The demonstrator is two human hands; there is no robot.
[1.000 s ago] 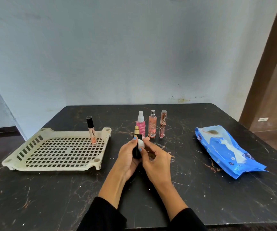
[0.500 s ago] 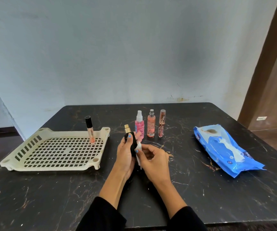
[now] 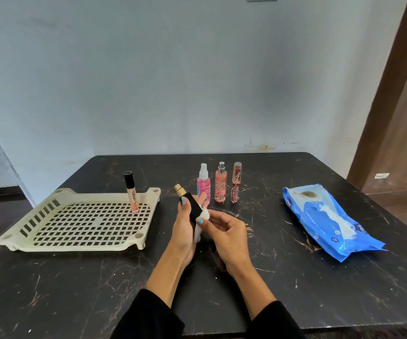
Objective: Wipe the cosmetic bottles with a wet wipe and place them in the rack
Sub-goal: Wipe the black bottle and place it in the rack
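Tilted further left since a second ago, the black bottle (image 3: 192, 206) sits gripped in the left hand (image 3: 184, 226) above the worktop (image 3: 295, 277), beside the rack (image 3: 80, 223). Right hand (image 3: 225, 231) fingers pinch the wet wipe (image 3: 201, 222) against its side.

Both hands raised together, each gripping

Left hand (image 3: 184, 226) curls round a black bottle (image 3: 192, 204), its gold cap tilted toward 11 o'clock; right hand (image 3: 224, 228), at its 3 o'clock, pinches a white wipe (image 3: 203, 216) against the bottle's lower end.
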